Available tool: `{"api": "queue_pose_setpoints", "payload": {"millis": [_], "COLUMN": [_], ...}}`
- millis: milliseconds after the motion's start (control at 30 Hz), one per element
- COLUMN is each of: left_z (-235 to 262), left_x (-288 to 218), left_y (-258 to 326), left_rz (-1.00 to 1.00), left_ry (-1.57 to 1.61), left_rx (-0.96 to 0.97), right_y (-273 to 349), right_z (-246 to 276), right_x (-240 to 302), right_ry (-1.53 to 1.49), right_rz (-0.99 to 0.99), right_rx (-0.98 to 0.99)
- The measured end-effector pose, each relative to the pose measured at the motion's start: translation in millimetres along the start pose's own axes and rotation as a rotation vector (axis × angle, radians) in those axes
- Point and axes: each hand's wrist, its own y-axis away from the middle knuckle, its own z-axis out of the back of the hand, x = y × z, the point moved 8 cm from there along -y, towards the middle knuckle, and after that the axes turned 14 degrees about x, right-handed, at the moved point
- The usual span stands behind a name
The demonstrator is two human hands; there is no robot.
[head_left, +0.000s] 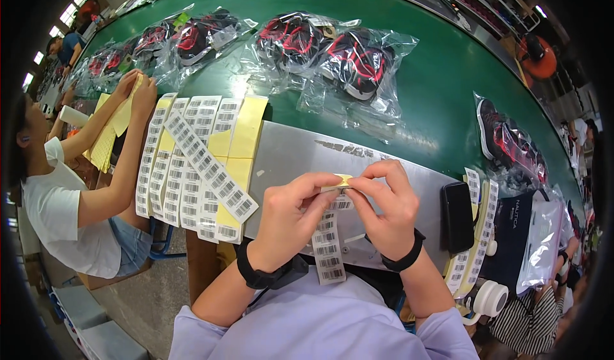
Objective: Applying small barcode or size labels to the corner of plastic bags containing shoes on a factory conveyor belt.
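Label strip [328, 242] was pinched at its top by left hand [291, 219] and right hand [385, 206]; peeling slowly, flat against backing, likely kept stickers uncreased.

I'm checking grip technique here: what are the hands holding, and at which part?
Both hands, left hand and right hand, pinch the top end of a barcode label strip, where its yellow backing shows; the rest hangs down free.

light: bright, even, from overhead and windows [67, 15] at my far left | glare: on clear bags [358, 59] and metal table [288, 149] | shadows: soft | focus: sharp at centre | edges: fisheye bend, black corners
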Motion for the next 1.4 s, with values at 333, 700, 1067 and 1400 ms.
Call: {"api": "queue_pose_setpoints", "payload": {"millis": [333,700,1067,1400], "left_z": [-4.5,-4.1,-2.6,15.7], "left_x": [2.9,19.7,25.6,78.0], "left_y": [-2.8,-5.0,-16.4,-25.5], "left_rz": [0.038,0.136,0.194,0.246], "left_ry": [0.055,0.110,0.163,0.180], "left_rx": [-0.013,-0.012,0.059,0.045], "right_y": [10.6,13.2,-0.8,-34.2], "right_z": [4.0,-4.9,-3.5,30.4], "right_x": [5.1,-1.3,-16.4,-41.1], "right_ry": [0.098,0.143,0.060,-0.019], "right_rz": [0.108,0.108,0.001,-0.086], "right_rx": [-0.076,-0.045,-0.068,-0.018]}}
